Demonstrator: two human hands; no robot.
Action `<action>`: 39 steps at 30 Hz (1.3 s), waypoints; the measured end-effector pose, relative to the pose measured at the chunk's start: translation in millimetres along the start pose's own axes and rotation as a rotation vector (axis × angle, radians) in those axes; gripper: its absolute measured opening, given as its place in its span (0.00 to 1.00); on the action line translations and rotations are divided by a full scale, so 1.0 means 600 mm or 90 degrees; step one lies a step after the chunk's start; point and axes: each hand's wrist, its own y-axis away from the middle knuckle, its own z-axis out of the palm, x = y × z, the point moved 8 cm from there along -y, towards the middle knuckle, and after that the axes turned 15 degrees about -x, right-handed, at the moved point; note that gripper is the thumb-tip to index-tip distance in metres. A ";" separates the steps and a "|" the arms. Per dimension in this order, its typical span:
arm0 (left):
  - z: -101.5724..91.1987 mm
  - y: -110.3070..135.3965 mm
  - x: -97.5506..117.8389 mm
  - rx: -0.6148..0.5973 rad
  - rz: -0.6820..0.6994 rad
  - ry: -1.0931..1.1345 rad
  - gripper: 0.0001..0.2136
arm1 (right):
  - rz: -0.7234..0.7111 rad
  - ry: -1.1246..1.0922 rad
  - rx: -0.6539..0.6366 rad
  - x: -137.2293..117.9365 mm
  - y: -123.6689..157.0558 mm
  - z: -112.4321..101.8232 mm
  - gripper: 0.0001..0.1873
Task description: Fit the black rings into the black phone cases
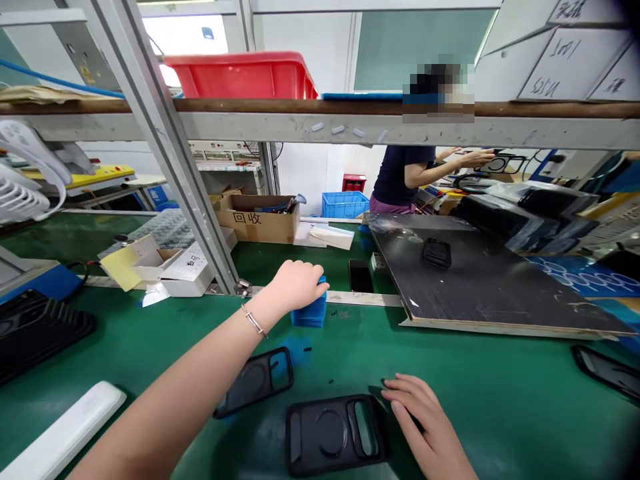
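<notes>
My left hand point(296, 287) held a blue block point(310, 311), maybe soft foam; my open right hand point(425, 427) touched the edge of a stiff black phone case point(305, 437).

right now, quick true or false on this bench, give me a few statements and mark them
1. The left hand rests on a blue block. True.
2. The right hand grips a phone. False: it lies open at the edge of a black phone case.
3. A bracelet circles the left wrist. True.
4. A red crate sits on the dark board. False: it is on the shelf above.
5. A person stands beyond the board. True.
</notes>
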 end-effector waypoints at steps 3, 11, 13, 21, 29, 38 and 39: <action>0.008 -0.011 0.006 -0.010 0.025 0.000 0.12 | -0.009 -0.005 0.005 0.003 -0.003 -0.003 0.17; 0.011 -0.016 -0.041 0.113 0.005 0.179 0.10 | -0.034 0.014 0.032 -0.002 0.000 -0.008 0.15; 0.011 0.006 -0.087 0.191 -0.053 0.251 0.12 | -0.072 0.022 0.022 -0.032 -0.012 -0.013 0.14; 0.056 0.198 -0.214 0.424 -0.262 0.339 0.17 | -0.301 0.063 -0.035 -0.203 -0.099 -0.021 0.11; 0.188 0.161 0.047 0.167 0.006 0.168 0.10 | -0.312 0.041 0.064 -0.190 -0.105 -0.044 0.09; 0.262 0.089 0.126 -0.007 0.072 0.080 0.12 | -0.265 0.069 0.106 -0.158 -0.088 -0.087 0.09; 0.252 0.088 0.112 0.002 0.058 0.077 0.12 | -0.256 0.065 0.108 -0.151 -0.087 -0.088 0.09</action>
